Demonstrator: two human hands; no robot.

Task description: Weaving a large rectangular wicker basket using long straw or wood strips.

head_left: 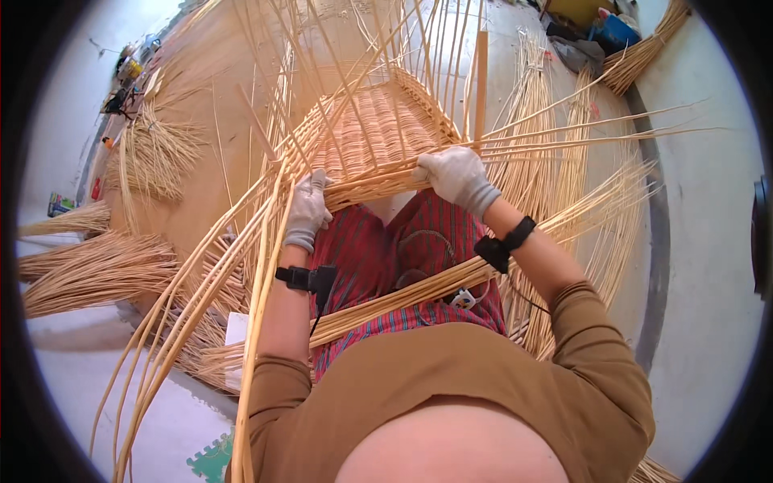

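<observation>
A partly woven wicker basket (366, 129) sits before my knees, its base tightly woven and many upright rods standing from its edges. My gloved left hand (308, 211) closes around the near left corner of its edge, beside several long rods that sweep down to the left. At the near right corner, my gloved right hand (457, 177) is closed on the woven edge, knuckles up; loose rod ends fan out to the right of it. Flat wooden stakes (481, 88) rise at the corners. The fingertips of both hands are partly hidden.
Across my lap lies a bundle of rods (403, 294). Loose rods (539, 153) spread on the floor at right, and more bundles (105, 270) lie at left. A tied bundle (644, 52) and a blue container (616, 34) are at the far right.
</observation>
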